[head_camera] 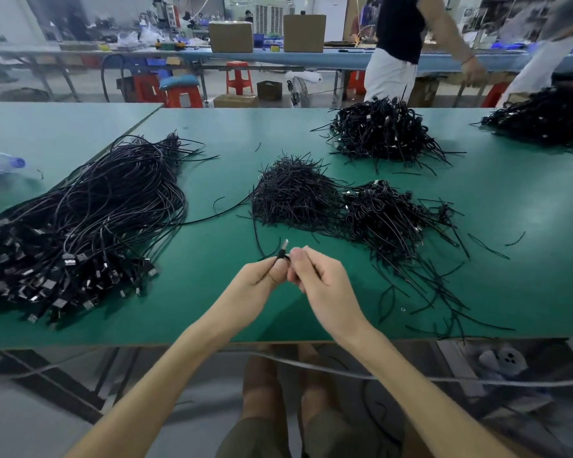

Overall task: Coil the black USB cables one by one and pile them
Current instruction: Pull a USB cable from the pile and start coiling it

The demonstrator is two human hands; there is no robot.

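My left hand [260, 276] and my right hand [315, 276] meet above the green table [212, 285] near its front edge. Both pinch one black USB cable [282, 252] at its plug end, whose metal tip points up. The rest of this cable trails away toward the far left. A big bundle of uncoiled black cables [80, 226] lies to the left, plugs facing me. A pile of coiled cables [387, 219] sits to the right, beside a heap of short black ties [295, 193].
Two more cable piles lie at the far right [381, 133] [543, 117]. Loose ties are scattered on the right of the table. A plastic bottle [0, 163] lies at the left edge. A person [397, 47] stands beyond the table. Red stools and cardboard boxes stand behind.
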